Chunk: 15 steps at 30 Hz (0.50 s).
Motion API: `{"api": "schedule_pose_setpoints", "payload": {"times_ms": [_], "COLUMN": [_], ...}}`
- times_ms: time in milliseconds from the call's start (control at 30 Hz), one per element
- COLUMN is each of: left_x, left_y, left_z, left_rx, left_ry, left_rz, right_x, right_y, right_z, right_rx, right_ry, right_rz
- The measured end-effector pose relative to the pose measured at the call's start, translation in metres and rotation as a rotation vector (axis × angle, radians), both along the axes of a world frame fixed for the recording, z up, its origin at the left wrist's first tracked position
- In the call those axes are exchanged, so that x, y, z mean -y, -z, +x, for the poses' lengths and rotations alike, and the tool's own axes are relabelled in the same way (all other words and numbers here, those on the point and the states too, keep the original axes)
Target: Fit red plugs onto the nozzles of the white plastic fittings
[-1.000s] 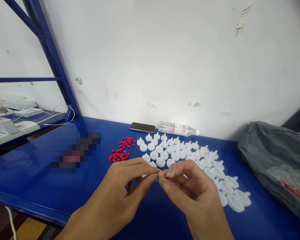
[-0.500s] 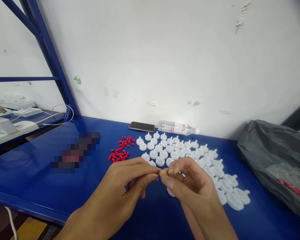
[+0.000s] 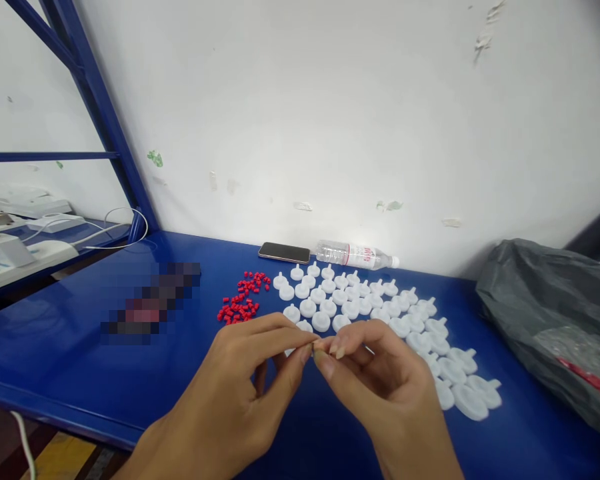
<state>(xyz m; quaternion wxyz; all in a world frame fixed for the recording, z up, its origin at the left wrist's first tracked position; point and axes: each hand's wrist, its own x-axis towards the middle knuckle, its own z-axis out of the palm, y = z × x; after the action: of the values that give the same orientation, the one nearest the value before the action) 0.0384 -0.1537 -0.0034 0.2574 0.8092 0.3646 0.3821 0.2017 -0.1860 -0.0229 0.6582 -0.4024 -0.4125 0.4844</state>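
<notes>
My left hand and my right hand meet fingertip to fingertip above the front of the blue table. Each pinches with thumb and fingers closed. Whatever lies between the fingertips is too small and too covered to name. Just behind the hands spread many white round plastic pieces, each with a short stem or tab. The hands cover part of the nearest ones. Small red plastic pieces lie scattered to the left of the white ones, beyond my left hand.
A phone and a clear plastic bottle lie along the wall. On the right sits a dark plastic bag with something red inside. A pixelated object lies on the left, near a blue metal frame and white cables.
My right hand has shifted slightly left and its fingers have re-angled against the left fingertips. The left hand has barely moved. The pieces on the table stay put.
</notes>
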Motion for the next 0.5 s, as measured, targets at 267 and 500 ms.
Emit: {"api": "schedule_pose_setpoints", "payload": {"times_ms": [267, 500], "left_x": [0.002, -0.009], "left_y": [0.003, 0.002], "left_z": [0.003, 0.000], "left_rx": [0.034, 0.020], "left_ry": [-0.092, -0.223], "left_rz": [0.033, 0.001], "right_x": [0.004, 0.005], "right_y": [-0.001, -0.002], "right_z": [-0.005, -0.007], "right_rx": [0.080, 0.150], "right_ry": [0.065, 0.119], "right_rz": [0.004, 0.051]}}
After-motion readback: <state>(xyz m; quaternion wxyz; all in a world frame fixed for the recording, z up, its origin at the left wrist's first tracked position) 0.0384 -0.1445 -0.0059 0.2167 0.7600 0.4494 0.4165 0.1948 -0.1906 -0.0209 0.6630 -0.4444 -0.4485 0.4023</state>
